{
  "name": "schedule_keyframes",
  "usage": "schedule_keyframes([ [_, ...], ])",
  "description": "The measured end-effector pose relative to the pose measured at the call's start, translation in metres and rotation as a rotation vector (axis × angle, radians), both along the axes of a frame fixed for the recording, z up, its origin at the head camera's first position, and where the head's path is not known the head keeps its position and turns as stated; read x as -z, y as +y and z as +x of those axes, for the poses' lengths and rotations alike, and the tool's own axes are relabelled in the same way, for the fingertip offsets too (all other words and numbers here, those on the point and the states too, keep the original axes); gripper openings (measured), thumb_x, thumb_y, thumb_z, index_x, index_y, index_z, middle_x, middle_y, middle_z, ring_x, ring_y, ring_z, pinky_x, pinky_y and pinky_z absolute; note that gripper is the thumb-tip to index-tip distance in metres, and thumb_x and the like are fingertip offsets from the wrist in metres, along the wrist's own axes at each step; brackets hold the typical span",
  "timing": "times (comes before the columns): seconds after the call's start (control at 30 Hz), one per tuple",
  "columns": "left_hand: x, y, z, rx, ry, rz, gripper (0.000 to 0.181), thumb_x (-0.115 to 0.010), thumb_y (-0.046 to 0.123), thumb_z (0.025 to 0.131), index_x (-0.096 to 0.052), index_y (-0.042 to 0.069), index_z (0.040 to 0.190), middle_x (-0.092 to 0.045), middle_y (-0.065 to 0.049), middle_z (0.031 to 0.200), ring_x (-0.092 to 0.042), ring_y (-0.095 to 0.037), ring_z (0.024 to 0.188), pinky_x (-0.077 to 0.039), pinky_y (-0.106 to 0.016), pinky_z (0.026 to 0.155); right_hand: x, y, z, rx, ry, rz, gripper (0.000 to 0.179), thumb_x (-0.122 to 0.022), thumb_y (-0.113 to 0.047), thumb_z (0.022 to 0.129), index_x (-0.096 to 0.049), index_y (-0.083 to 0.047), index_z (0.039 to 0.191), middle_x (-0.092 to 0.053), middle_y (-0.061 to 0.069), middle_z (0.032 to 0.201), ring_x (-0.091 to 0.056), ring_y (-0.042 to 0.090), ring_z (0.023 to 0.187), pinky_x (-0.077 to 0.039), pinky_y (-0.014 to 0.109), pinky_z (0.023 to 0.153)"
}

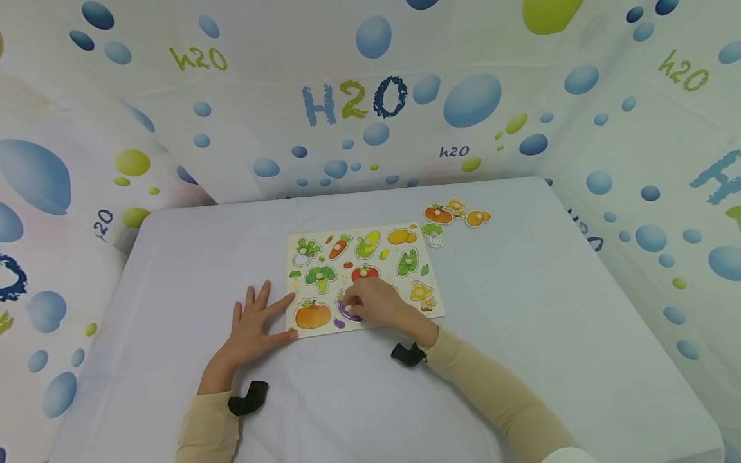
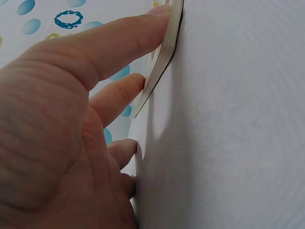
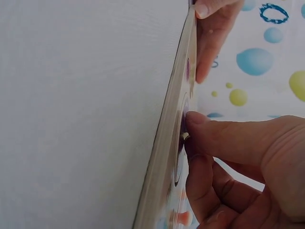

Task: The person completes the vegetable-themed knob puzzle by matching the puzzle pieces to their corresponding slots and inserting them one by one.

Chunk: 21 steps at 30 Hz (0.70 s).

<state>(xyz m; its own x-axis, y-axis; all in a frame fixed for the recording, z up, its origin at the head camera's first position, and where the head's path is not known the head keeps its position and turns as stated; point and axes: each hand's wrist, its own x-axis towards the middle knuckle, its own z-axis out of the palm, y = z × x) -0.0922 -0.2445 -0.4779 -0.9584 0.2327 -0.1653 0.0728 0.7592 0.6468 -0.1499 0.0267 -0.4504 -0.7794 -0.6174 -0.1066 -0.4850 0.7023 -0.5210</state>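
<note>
- The right hand [image 1: 375, 302] pinches the knob of the purple eggplant piece [image 1: 345, 314], thumb and forefinger narrow about it; the piece is near 7 o'clock from the middle of the wooden puzzle board [image 1: 386, 269].
- The left hand [image 1: 250, 334] is spread wide and grips nothing, its thumb and forefinger tips at the board's edge, between 8 and 9 o'clock.
- The pinch should stay low on the knob and the eggplant level with its outline, as a tilt would probably make it bind; light left-hand pressure should stop the board sliding.
- At 2 o'clock, off the board, lie loose pumpkin [image 1: 438, 214], mushroom [image 1: 455, 207], potato-like [image 1: 477, 218] and bok choy [image 1: 433, 235] pieces.
- The right hand covers much of the eggplant. Both wrist views meet the board nearly edge-on, so I cannot tell whether the eggplant lies flush.
- An orange-red shape [image 3: 183, 218] low in the right wrist view is unclear.
</note>
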Motion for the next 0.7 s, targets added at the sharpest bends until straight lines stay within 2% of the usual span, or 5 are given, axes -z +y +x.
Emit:
schedule_keyframes([
  [0.3,-0.004,0.001,0.009,0.003,0.0,0.003,0.078,-0.076,0.042,0.079,-0.046,0.014,0.146,-0.003,-0.028,0.162,0.015,-0.05,0.146,0.013,-0.07,0.111,-0.007,0.003,0.009,0.009,-0.03,-0.007,0.01,-0.071,-0.014,0.089,-0.077,-0.014,0.098,-0.072,-0.005,0.086,-0.052,0.009,0.073,-0.043,0.019,0.066],
  [0.43,-0.004,0.003,0.012,0.004,0.009,0.006,0.078,-0.076,0.043,0.079,-0.047,0.014,0.145,-0.005,-0.029,0.161,0.014,-0.052,0.146,0.011,-0.071,0.111,-0.011,0.012,0.01,-0.014,-0.082,-0.042,0.014,-0.071,-0.018,0.09,-0.075,-0.016,0.103,-0.071,-0.006,0.09,-0.054,0.008,0.076,-0.045,0.018,0.069],
  [0.53,-0.003,0.003,0.013,0.004,0.008,0.003,0.077,-0.076,0.043,0.079,-0.047,0.014,0.145,-0.005,-0.029,0.161,0.014,-0.052,0.146,0.011,-0.071,0.111,-0.017,0.025,0.001,0.005,-0.117,-0.091,0.02,-0.071,-0.018,0.09,-0.073,-0.014,0.11,-0.071,-0.004,0.098,-0.056,0.009,0.081,-0.048,0.02,0.074],
  [0.6,-0.003,0.003,0.013,0.003,0.009,-0.001,0.077,-0.076,0.043,0.079,-0.047,0.014,0.145,-0.005,-0.029,0.161,0.014,-0.052,0.146,0.011,-0.071,0.111,-0.024,0.037,-0.01,0.045,-0.115,-0.124,0.024,-0.07,-0.016,0.09,-0.072,-0.011,0.114,-0.071,-0.001,0.103,-0.057,0.011,0.084,-0.05,0.022,0.075],
  [0.7,-0.004,0.002,0.013,0.001,0.011,-0.003,0.077,-0.076,0.043,0.079,-0.048,0.015,0.145,-0.005,-0.029,0.161,0.013,-0.052,0.146,0.011,-0.071,0.111,-0.036,0.058,-0.03,0.116,-0.041,-0.147,0.034,-0.071,-0.014,0.09,-0.067,-0.007,0.123,-0.07,0.008,0.109,-0.059,0.017,0.085,-0.05,0.026,0.074],
])
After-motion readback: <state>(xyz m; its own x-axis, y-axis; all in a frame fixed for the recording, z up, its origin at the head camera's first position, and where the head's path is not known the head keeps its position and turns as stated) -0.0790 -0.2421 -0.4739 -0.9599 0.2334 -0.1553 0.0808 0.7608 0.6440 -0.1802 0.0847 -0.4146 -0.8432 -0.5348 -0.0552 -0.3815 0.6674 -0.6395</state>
